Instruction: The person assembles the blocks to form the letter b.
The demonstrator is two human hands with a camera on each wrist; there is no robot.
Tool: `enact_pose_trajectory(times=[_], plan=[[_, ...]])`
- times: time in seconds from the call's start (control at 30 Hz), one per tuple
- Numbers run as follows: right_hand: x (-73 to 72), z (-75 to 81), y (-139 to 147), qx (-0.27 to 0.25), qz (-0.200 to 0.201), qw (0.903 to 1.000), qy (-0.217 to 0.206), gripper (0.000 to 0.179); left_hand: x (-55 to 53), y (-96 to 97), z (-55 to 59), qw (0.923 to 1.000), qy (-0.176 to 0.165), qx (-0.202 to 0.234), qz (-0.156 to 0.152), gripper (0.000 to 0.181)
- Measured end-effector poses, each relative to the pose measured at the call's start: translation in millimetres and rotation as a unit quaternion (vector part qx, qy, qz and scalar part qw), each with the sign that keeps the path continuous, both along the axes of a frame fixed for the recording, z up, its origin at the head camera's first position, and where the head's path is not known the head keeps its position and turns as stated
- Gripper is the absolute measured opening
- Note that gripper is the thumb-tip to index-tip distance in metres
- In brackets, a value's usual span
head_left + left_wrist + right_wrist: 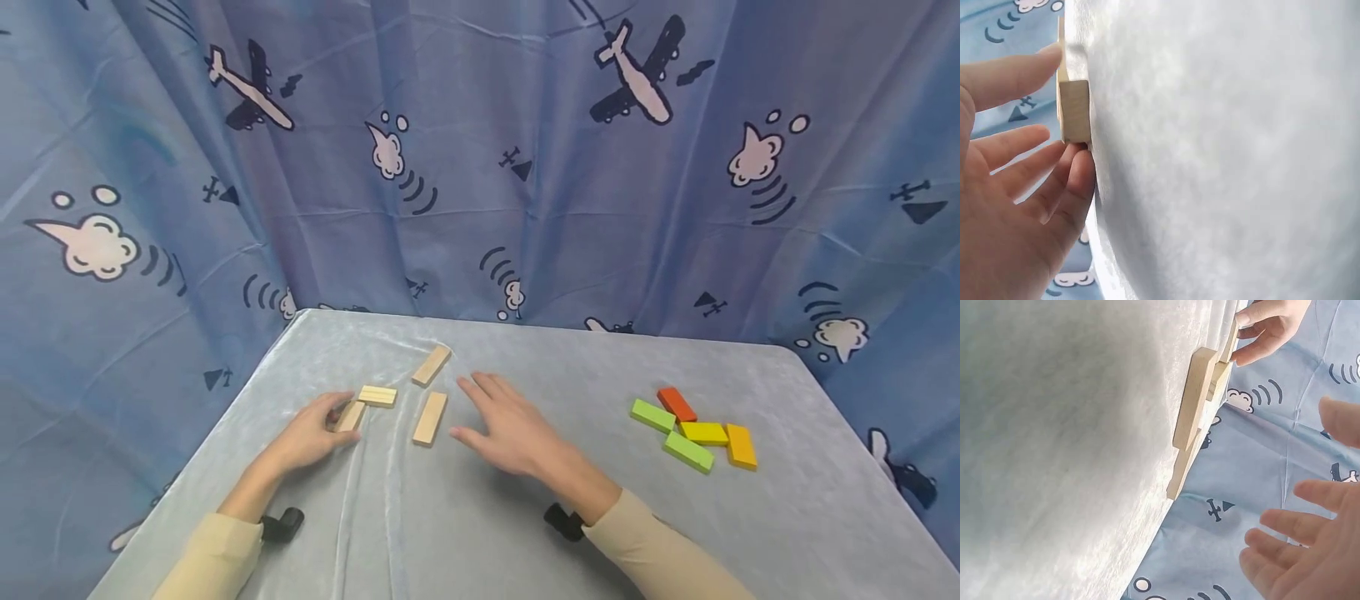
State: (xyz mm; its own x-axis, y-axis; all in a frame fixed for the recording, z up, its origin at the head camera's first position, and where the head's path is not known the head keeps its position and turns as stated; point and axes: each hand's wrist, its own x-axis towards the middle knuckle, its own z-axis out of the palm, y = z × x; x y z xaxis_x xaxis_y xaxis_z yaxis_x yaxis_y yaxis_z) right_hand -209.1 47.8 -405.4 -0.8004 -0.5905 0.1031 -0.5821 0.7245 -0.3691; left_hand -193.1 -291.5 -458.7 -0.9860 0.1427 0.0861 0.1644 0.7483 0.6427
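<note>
Around a plain wooden block [350, 417] curve the thumb and fingers of my left hand [307, 433], spread apart. In the left wrist view, fingertips sit right at the lower edge of the block's end [1075, 112], and the thumb lies above it. A second wooden block [377, 396] lies against its far end. My right hand [513, 425] hovers with spread fingers and holds nothing. To its left lies a third wooden block [430, 419], apart from the fingertips, and another pale block [432, 366] lies farther back.
On the right of the cloth-covered table [525, 533] lies a cluster of coloured blocks: red [677, 404], yellow [703, 433], orange [742, 447] and two green, one nearer [688, 452]. A blue patterned curtain [465, 167] hangs behind the table.
</note>
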Motion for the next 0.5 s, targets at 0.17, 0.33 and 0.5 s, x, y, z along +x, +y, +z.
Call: enact_pose_trajectory(times=[0.17, 0.33, 0.5], plan=[[-4.7, -0.2, -9.0, -0.015, 0.014, 0.9998, 0.0, 0.072, -3.1, -5.8, -2.3, 0.9999, -0.012, -0.007, -0.005, 0.068], [-11.1, -1.2, -18.3, -0.029, 0.032, 0.9991, 0.003, 0.067, -6.2, -9.6, -3.7, 0.9995, -0.031, 0.003, 0.005, 0.068], [-19.6, -1.1, -30.2, -0.036, 0.042, 0.9985, -0.001, 0.063, -9.7, -11.2, -2.6, 0.9986, -0.05, 0.001, 0.02, 0.068]])
